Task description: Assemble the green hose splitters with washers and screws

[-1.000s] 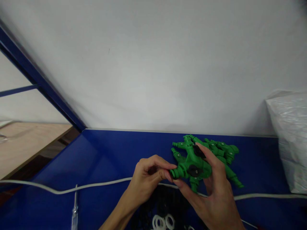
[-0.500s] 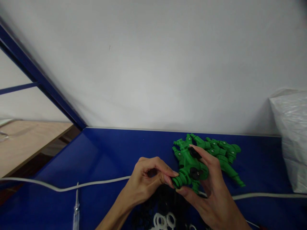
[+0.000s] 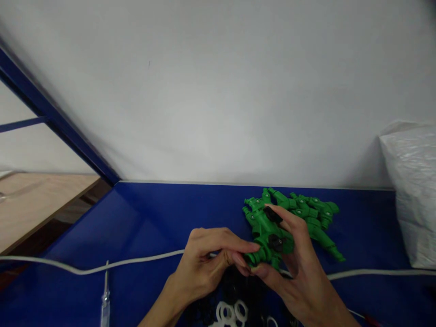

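My right hand (image 3: 299,268) grips a green plastic hose splitter (image 3: 269,238) with two black knobs, holding it just above the blue table (image 3: 153,218). My left hand (image 3: 207,263) pinches at the splitter's threaded end, fingers pressed together; what is between its fingertips is hidden. Behind the held part lies a pile of several more green splitters (image 3: 306,213). Below my hands sits a heap of black rings (image 3: 221,290) and a few white rings (image 3: 231,313).
A white cable (image 3: 85,269) runs across the table from left to right. A screwdriver with a clear handle (image 3: 105,302) lies at the front left. A white plastic bag (image 3: 412,195) stands at the right. A white wall rises behind the table; a wooden bench shows at far left.
The green splitter has tilted, its threaded end dropping a little lower. My left fingers have stretched forward onto that end. The view has shifted slightly.
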### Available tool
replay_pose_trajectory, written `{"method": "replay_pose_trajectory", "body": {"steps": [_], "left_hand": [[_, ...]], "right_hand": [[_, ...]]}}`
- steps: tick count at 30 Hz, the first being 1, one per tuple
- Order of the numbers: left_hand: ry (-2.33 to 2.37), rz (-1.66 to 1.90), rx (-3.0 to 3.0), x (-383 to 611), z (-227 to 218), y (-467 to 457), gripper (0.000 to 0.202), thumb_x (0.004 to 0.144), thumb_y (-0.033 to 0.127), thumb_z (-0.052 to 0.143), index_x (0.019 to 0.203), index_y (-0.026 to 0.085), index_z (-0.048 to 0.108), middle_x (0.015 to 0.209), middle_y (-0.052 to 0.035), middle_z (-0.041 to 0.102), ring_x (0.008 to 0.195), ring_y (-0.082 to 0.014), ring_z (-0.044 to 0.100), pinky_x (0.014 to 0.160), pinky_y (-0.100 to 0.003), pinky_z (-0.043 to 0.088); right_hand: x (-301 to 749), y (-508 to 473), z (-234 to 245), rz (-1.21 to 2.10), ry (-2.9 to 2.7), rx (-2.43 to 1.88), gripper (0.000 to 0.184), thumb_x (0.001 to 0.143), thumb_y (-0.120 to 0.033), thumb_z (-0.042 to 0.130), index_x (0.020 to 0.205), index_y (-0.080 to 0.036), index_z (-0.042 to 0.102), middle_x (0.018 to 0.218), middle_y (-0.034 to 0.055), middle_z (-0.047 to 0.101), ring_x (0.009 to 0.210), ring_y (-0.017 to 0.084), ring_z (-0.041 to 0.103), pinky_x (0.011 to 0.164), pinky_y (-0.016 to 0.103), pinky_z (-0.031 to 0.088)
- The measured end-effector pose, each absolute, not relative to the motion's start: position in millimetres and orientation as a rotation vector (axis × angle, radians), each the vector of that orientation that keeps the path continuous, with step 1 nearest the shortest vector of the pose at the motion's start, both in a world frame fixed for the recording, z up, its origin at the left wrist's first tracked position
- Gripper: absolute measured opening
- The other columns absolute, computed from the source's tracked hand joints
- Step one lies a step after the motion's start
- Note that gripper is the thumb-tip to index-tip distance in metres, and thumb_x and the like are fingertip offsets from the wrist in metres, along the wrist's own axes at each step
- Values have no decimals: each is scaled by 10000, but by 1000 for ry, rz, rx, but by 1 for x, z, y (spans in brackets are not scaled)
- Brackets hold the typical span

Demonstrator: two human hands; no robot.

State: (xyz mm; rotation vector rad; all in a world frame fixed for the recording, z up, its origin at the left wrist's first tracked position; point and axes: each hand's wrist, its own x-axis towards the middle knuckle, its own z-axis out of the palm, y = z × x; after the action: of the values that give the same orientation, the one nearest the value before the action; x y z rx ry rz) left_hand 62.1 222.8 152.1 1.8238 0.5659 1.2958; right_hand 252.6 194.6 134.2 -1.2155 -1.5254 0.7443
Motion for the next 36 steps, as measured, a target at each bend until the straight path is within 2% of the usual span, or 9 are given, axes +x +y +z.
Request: {"method": "replay_pose_trajectory", "body": {"steps": [4,9,11,14,18,21,24,30,36], "left_hand": [[563,1324,1865,59,151,226,232,840,223,742,1070,213,777,698,-47,769,644,-144,715,639,-208,536],[613,1289,1913,57,155,226,377,684,323,861,1024,178,782,703,-55,770,597,-160,712,584,-215,535],[634,1284,1926,57,157,225,323,710,295,851,1000,170,780,694,-53,770,589,-162,711,579,-220,532],[646,1273,1910,57,158,224,159,836,226,752,981,165,777,642,-47,758,588,-155,706,602,-227,523],[641,1245,1874,58,156,223,155,908,245,670,981,158,775,613,-55,748,599,-159,703,628,-242,525],[634,1221,1842,59,154,223,157,924,240,648,968,161,776,648,-64,761,603,-152,707,632,-235,528],[597,1203,1803,58,153,223,154,925,227,646,963,164,781,673,-72,768,618,-152,718,640,-230,537],[541,1170,1633,58,155,220,149,889,261,694,959,176,794,671,-61,765,613,-160,737,582,-205,550],[473,1142,1367,66,155,218,145,877,275,708,962,213,808,732,-49,769,615,-175,760,497,-151,552]], "right_hand": [[255,196,132,691,-1599,-1209,704,847,-522,702,1450,-354,378,1356,94,555,1215,315,592,914,437,569],[258,200,131,646,-1663,-1224,719,859,-502,695,1460,-363,326,1347,102,554,1208,319,598,933,478,560],[258,200,131,635,-1671,-1236,716,860,-518,685,1455,-370,317,1344,104,553,1206,327,598,931,503,557],[258,200,130,651,-1687,-1252,710,862,-524,677,1455,-361,322,1383,110,529,1254,341,565,954,511,542],[256,197,132,833,-1659,-1220,710,861,-524,675,1461,-347,339,1378,102,543,1260,326,564,862,398,592],[252,193,137,930,-1545,-1229,724,826,-591,686,1437,-335,394,1299,89,592,1253,326,563,839,380,593],[249,189,141,970,-1491,-1223,739,793,-646,692,1416,-344,433,1332,78,578,1295,329,525,888,393,571],[251,187,140,966,-1528,-1223,743,799,-654,680,1431,-350,434,1397,86,544,1348,350,477,975,463,522],[258,193,136,928,-1573,-1196,691,834,-575,687,1437,-350,434,1419,93,518,1357,342,467,977,450,527]]}}
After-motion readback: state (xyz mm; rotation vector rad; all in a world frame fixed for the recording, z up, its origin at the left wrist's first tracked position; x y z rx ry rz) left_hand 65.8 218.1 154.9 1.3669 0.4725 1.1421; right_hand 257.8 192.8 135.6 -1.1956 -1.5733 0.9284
